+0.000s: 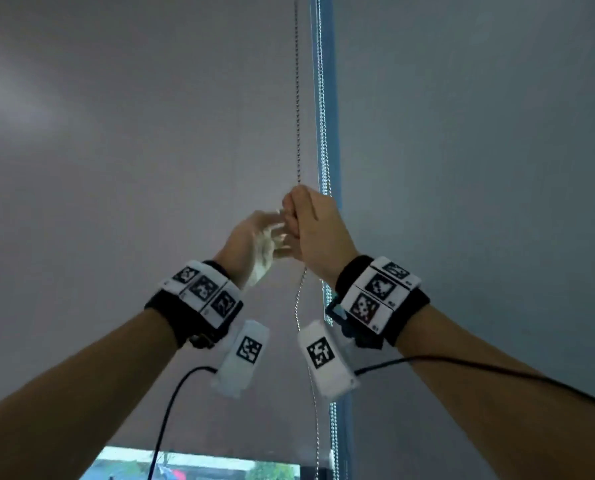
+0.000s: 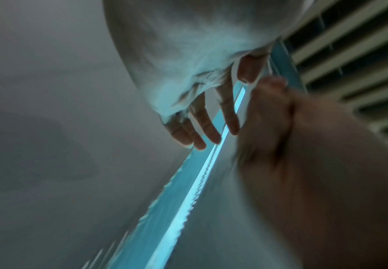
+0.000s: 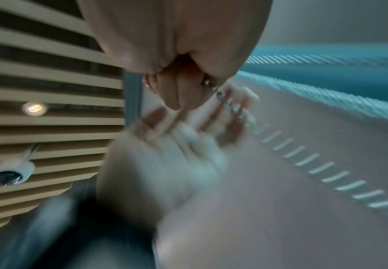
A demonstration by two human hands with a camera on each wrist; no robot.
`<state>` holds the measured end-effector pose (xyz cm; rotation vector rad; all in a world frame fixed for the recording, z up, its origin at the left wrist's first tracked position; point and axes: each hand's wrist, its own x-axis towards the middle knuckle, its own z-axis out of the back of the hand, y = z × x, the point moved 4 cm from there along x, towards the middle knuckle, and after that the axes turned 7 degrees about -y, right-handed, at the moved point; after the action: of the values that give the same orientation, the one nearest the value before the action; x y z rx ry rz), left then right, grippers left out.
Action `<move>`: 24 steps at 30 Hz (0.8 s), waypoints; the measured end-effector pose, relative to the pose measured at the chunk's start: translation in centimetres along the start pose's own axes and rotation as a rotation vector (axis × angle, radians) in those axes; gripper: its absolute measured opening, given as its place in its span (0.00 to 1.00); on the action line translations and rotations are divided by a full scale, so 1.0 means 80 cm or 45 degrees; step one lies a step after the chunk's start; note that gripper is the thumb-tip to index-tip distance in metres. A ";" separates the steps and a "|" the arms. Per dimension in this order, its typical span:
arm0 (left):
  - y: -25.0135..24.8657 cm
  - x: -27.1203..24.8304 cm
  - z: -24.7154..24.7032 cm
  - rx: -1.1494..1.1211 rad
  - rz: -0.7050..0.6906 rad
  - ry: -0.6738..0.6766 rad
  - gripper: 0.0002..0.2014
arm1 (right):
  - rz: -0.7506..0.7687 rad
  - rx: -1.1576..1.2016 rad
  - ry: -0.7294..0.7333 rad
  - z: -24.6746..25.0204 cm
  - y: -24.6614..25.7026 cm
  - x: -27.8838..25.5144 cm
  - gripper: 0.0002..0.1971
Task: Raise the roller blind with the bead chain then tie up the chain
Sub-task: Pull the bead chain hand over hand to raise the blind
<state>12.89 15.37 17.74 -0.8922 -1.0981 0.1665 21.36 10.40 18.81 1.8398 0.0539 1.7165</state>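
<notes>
The grey roller blind (image 1: pixel 133 168) hangs low, with a strip of window (image 1: pixel 199 465) showing under its bottom edge. The bead chain (image 1: pixel 298 116) runs straight up from my right hand (image 1: pixel 306 226), which grips it in a fist, and its slack part (image 1: pixel 301 299) dangles below. A second strand (image 1: pixel 323 133) hangs along the blue frame strip. My left hand (image 1: pixel 265 237) is blurred and sits just left of the right fist, holding nothing. In the left wrist view its fingers (image 2: pixel 202 123) are straight and spread. In the right wrist view the curled fingers (image 3: pixel 181 89) hold the beads (image 3: pixel 225 99).
A second grey blind (image 1: pixel 479 168) hangs to the right of the blue frame strip (image 1: pixel 330 98). Overhead is a slatted ceiling (image 3: pixel 38 72) with a dome camera (image 3: pixel 11 172) and a spotlight (image 3: pixel 34 108). Black cables (image 1: pixel 171 410) trail from both wristbands.
</notes>
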 end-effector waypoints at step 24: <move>-0.013 0.010 0.005 -0.159 0.095 0.069 0.23 | -0.283 0.242 0.187 -0.004 -0.020 -0.038 0.25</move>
<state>12.60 15.33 19.13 -1.0449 -1.0340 0.1358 21.19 10.50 15.35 1.7599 0.4782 1.7330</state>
